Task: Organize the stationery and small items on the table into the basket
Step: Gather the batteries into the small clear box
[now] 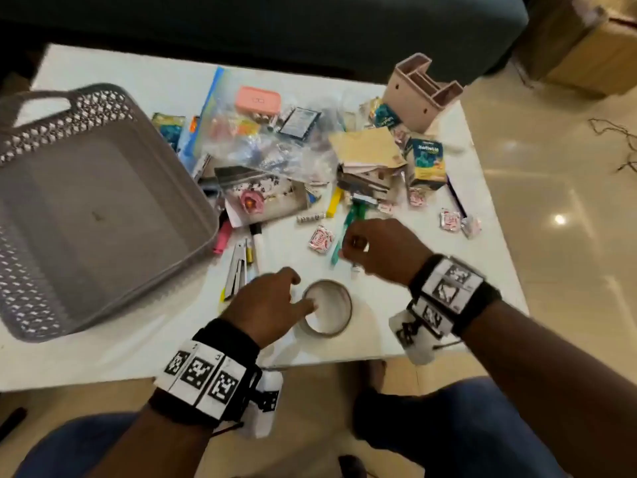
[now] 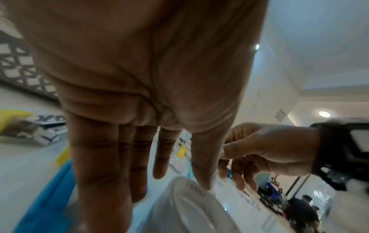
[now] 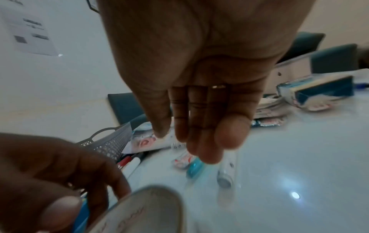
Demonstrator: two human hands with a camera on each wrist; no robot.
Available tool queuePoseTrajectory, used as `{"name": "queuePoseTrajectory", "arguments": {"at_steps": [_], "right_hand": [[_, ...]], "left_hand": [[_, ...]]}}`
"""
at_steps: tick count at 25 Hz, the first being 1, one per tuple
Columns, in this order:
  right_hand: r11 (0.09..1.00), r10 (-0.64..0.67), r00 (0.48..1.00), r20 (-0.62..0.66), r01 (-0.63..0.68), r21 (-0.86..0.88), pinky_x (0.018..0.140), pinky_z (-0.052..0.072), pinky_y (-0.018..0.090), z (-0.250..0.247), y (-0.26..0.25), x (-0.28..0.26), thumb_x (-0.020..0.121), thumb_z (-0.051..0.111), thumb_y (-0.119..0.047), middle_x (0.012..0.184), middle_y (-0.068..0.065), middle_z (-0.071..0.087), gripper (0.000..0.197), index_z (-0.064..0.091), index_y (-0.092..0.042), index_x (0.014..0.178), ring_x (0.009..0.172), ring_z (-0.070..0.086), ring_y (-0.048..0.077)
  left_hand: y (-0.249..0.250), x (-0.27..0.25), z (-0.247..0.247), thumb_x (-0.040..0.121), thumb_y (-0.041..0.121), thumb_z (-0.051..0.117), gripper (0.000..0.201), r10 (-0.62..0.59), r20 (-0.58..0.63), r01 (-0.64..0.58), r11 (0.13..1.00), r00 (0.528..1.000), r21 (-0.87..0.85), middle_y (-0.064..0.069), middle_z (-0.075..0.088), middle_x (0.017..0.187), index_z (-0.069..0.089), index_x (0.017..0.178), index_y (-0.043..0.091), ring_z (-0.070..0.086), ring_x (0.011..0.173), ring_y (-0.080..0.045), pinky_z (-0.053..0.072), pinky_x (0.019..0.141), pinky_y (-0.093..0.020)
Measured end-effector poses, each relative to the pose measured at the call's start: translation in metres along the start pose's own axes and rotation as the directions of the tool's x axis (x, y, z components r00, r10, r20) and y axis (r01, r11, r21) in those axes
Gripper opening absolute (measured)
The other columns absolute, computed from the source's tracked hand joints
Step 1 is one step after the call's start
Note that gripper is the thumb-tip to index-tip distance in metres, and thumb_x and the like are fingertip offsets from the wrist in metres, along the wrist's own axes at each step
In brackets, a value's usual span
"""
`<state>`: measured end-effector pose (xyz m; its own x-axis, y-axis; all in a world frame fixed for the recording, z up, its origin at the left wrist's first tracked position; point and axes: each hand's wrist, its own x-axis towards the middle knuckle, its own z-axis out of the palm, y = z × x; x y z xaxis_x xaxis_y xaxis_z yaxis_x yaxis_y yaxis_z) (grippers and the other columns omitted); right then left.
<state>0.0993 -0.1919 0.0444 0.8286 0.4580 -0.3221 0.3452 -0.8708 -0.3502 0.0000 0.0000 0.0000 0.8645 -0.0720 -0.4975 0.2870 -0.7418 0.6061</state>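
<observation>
The grey lattice basket [image 1: 44,132] stands empty on the left of the white table [image 1: 448,305]. A roll of clear tape [image 1: 327,331] lies flat near the table's front edge. My left hand [image 1: 303,294] reaches over it with straight fingers, one fingertip inside the ring and the thumb touching the rim of the tape roll [image 2: 191,205]. My right hand [image 1: 348,250] hovers just beyond it, fingers hanging loose and holding nothing. Under that right hand [image 3: 191,141] lie a green toothbrush [image 3: 194,167] and a small grey tube [image 3: 225,176].
Beyond the hands lies a heap: plastic bags [image 1: 275,143], a pink case [image 1: 258,100], papers, a small carton [image 1: 425,160], wrapped sweets [image 1: 320,238]. Markers [image 1: 256,236] and a pink pen lie by the basket. A pink organiser [image 1: 420,91] stands at the back right.
</observation>
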Motion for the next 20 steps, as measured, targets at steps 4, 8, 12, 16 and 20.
{"name": "queuePoseTrajectory", "arguments": {"at_steps": [4, 8, 12, 16, 20], "right_hand": [[0.968, 0.226, 0.961, 0.157, -0.239, 0.07, 0.08, 0.052, 0.032, 0.054, 0.002, -0.045, 0.088, 0.063, -0.039, 0.097, 0.003, 0.071, 0.019, 0.059, -0.024, 0.099, 0.09, 0.066, 0.025], [0.926, 0.247, 0.965, 0.088, -0.262, 0.273, 0.078, 0.057, 0.038, 0.059, 0.01, -0.042, 0.09, 0.062, -0.031, 0.086, 0.007, 0.072, 0.012, 0.057, -0.022, 0.096, 0.074, 0.071, 0.025], [0.898, 0.21, 0.969, 0.128, -0.242, 0.366, 0.078, 0.059, 0.038, 0.046, 0.023, -0.046, 0.092, 0.062, -0.032, 0.086, 0.003, 0.074, 0.012, 0.06, -0.021, 0.096, 0.072, 0.073, 0.02], [0.938, 0.196, 0.98, 0.035, -0.198, 0.285, 0.076, 0.058, 0.038, 0.019, 0.051, -0.027, 0.092, 0.06, -0.04, 0.089, -0.001, 0.071, 0.021, 0.067, -0.02, 0.092, 0.079, 0.068, 0.019], [0.957, 0.176, 0.981, -0.084, -0.151, 0.248, 0.07, 0.056, 0.031, -0.008, 0.064, 0.012, 0.092, 0.061, -0.037, 0.086, -0.003, 0.071, 0.018, 0.067, -0.021, 0.086, 0.075, 0.067, 0.016]], "left_hand": [[0.008, -0.007, 0.019, 0.088, 0.038, 0.065, 0.038, -0.03, 0.0, 0.029, 0.997, 1.0, 0.068, -0.006, 0.071, 0.085, 0.049, 0.12, 0.025, 0.07, 0.076, -0.021, 0.052, 0.071, -0.034], [0.012, -0.001, 0.018, 0.092, 0.031, 0.061, 0.03, -0.016, -0.052, 0.019, 0.999, 0.998, 0.049, -0.003, 0.07, 0.066, 0.048, 0.119, 0.028, 0.068, 0.056, -0.009, 0.051, 0.064, -0.026], [0.015, 0.0, 0.018, 0.09, 0.046, 0.06, 0.035, -0.047, -0.133, 0.053, 0.998, 0.99, 0.041, 0.0, 0.07, 0.067, 0.047, 0.121, 0.033, 0.068, 0.069, -0.009, 0.053, 0.071, -0.029], [0.02, 0.004, 0.003, 0.089, 0.061, 0.053, 0.038, -0.007, -0.215, 0.035, 0.992, 0.977, 0.125, 0.009, 0.068, 0.081, 0.046, 0.12, 0.041, 0.062, 0.081, -0.005, 0.05, 0.074, -0.028], [0.024, 0.006, -0.013, 0.088, 0.055, 0.06, 0.038, 0.015, -0.33, -0.022, 1.0, 0.944, -0.019, 0.02, 0.059, 0.103, 0.051, 0.122, 0.041, 0.059, 0.08, -0.002, 0.043, 0.073, -0.023]]}}
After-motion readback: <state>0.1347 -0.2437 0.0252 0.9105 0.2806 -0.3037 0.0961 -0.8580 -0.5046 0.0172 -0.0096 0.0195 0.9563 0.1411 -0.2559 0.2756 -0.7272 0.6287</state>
